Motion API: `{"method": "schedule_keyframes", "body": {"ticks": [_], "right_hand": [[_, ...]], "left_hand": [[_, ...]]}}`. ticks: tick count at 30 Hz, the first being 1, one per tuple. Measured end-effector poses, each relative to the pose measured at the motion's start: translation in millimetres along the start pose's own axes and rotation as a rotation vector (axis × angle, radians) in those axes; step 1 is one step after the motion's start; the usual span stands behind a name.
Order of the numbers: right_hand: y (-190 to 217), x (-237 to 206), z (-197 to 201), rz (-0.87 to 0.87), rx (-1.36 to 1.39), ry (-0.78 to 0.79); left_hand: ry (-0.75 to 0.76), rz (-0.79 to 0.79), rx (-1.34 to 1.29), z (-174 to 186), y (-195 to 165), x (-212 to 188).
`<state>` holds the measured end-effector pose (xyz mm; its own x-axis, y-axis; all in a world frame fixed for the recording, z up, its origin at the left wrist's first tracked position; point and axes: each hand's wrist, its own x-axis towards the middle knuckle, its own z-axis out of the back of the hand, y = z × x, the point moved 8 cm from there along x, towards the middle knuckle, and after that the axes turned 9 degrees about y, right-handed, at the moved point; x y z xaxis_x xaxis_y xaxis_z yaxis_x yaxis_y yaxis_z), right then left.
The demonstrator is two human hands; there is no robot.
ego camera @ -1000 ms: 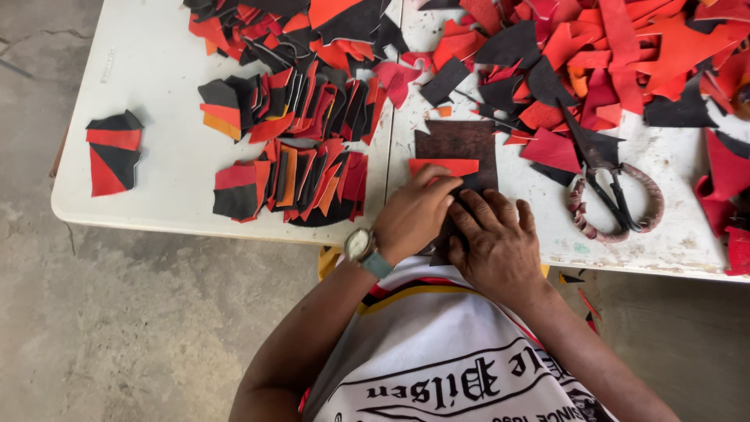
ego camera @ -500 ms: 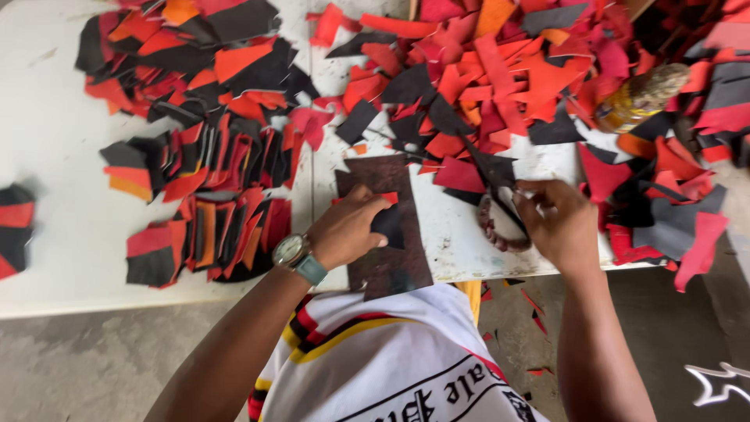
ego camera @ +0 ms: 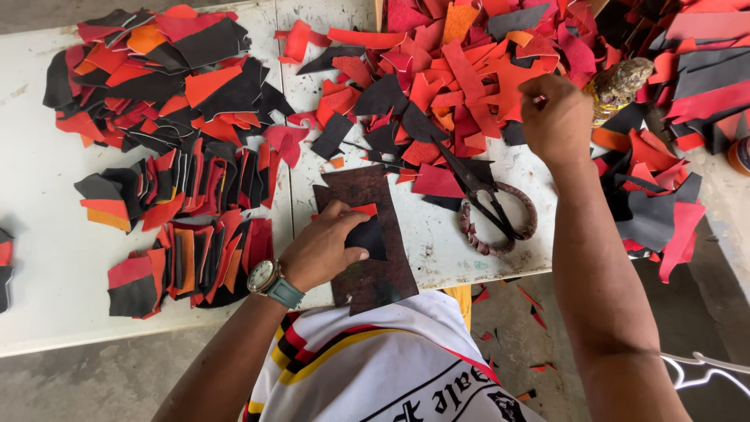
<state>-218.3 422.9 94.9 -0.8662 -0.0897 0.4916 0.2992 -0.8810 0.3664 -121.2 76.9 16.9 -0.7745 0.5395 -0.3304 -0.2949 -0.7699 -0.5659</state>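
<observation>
A: Where do things stand on the white bench [ego camera: 47, 234]?

B: The left hand [ego camera: 324, 252] lies flat on a small black piece [ego camera: 369, 237], pressing it, with a red strip just above it, onto a dark brown board [ego camera: 367, 234] at the near edge. The fingers are together and spread over the piece, not clamped around it.

A: And the other one?

B: The right hand [ego camera: 556, 117] is up in the loose heap of scraps [ego camera: 469, 70], red, orange and black, at the far side of the bench. Its fingers are curled together among the scraps; from this angle it cannot be told whether they have closed on one.

A: The cutting tool?

B: The black scissors [ego camera: 484, 195], handles wrapped in cord, lie untouched on the bench between the board and the right hand, blades pointing at the heap.

A: How much looks done?

B: To the left, well apart from the heap, sorted stacks [ego camera: 187, 250] of trimmed pieces stand in rows and overlapping fans, so a fair share seems finished. The loose heap looks larger than the stacks, which suggests more is left than done. Small offcuts lie on the floor [ego camera: 508, 312] under the bench edge.
</observation>
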Motion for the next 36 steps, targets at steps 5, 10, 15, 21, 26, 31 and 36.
{"method": "schedule_keyframes", "body": {"ticks": [5,10,15,21,26,31,36], "right_hand": [[79,-32,-30,0.075,0.123,0.461],[105,-69,-19,-0.128,-0.092,0.488],[89,-84,-18,-0.277,-0.117,0.344],[61,-88,-5,-0.235,-0.004,0.181],[62,-97,-15,-0.206,0.02,0.242],[40,-98,-12,-0.322,-0.06,0.221],[13,-86,11,-0.386,-0.213,0.15]], "left_hand": [[-0.021,-0.023,0.01,1,-2,-2],[-0.039,-0.028,0.018,4,-4,-3],[-0.043,-0.045,0.009,4,-6,-4],[-0.063,-0.058,-0.028,5,-8,-9],[-0.074,-0.061,-0.027,4,-9,-9],[-0.117,-0.151,0.014,6,-17,-9],[-0.083,-0.073,0.033,4,-15,-6]]}}
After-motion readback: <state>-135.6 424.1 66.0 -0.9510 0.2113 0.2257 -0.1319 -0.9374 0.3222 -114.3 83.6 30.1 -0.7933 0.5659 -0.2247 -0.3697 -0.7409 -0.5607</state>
